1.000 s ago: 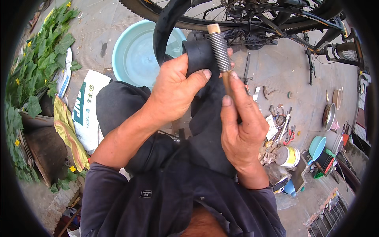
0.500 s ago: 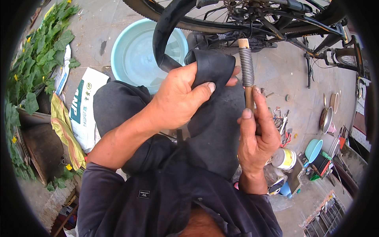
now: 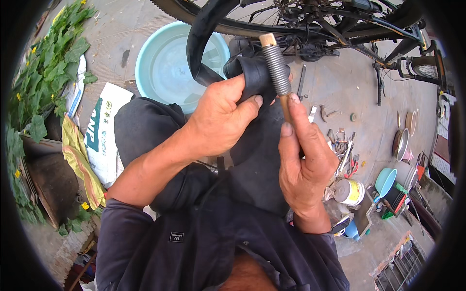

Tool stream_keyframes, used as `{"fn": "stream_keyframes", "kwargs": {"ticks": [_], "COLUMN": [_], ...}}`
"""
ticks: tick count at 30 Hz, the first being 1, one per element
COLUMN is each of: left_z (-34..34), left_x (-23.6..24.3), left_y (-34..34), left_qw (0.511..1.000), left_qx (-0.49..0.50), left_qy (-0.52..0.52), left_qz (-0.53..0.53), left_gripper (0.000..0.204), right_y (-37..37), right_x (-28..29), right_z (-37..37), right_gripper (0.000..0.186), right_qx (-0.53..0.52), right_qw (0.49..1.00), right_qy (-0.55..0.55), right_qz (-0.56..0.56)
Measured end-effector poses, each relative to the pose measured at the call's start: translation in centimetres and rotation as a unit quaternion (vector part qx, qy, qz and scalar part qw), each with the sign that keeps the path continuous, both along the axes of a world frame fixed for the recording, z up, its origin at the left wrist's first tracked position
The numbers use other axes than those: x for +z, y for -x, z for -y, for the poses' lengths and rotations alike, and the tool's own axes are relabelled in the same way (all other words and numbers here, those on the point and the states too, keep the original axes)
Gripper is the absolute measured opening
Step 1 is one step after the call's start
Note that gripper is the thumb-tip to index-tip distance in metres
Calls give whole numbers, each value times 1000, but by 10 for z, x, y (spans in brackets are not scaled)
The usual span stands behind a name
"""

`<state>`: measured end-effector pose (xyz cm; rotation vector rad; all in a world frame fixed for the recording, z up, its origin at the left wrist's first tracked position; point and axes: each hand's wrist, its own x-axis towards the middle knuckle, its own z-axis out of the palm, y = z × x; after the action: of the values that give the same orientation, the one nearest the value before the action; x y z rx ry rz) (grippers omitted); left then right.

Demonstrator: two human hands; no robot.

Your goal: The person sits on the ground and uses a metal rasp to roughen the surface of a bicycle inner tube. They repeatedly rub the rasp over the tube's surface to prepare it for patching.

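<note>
My left hand [image 3: 221, 114] is closed on a black rubber inner tube [image 3: 200, 43], its thumb pressing a flattened fold over the fingers. The tube loops up from there toward the bicycle wheel. In my right hand [image 3: 308, 165], thumb and fingers pinch a wooden stick wrapped in a ribbed metal coil [image 3: 276, 68]. The stick's bare wooden tip points up and to the left. Its coil lies across the right end of the folded tube in this view; whether the two touch I cannot tell. Behind the tube stands a light-blue basin [image 3: 145, 72] of water.
A bicycle [image 3: 340, 39] fills the far side. Hand tools [image 3: 347, 150] lie on the ground to the right, near a white bucket [image 3: 349, 192] and a small turquoise basin [image 3: 386, 181]. Leafy plants [image 3: 53, 63] and a white sack [image 3: 103, 133] are at the left.
My right hand has moved left and slightly up, bringing the coil-wrapped stick from beside the tube to overlap its fold, now tilted left. My left hand has hardly moved.
</note>
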<state>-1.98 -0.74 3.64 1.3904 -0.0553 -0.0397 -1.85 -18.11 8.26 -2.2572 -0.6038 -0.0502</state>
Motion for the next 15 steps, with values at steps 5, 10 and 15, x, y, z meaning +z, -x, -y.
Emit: {"fn": "stream_keyframes", "kwargs": {"ticks": [5, 10, 15], "left_z": [3, 1, 0], "left_x": [1, 1, 2], "left_y": [2, 0, 4], "left_qw": [1000, 1000, 997], "left_qx": [1, 5, 1], "left_qy": [-1, 23, -79], "left_qz": [1, -21, -5], "left_gripper": [32, 32, 34], "right_y": [1, 4, -13], "right_x": [7, 5, 8], "right_z": [-2, 1, -12], "right_gripper": [44, 45, 44], "right_qx": [14, 25, 17], "right_qw": [1000, 998, 996], "right_qy": [25, 39, 60], "right_qz": [11, 40, 65]}}
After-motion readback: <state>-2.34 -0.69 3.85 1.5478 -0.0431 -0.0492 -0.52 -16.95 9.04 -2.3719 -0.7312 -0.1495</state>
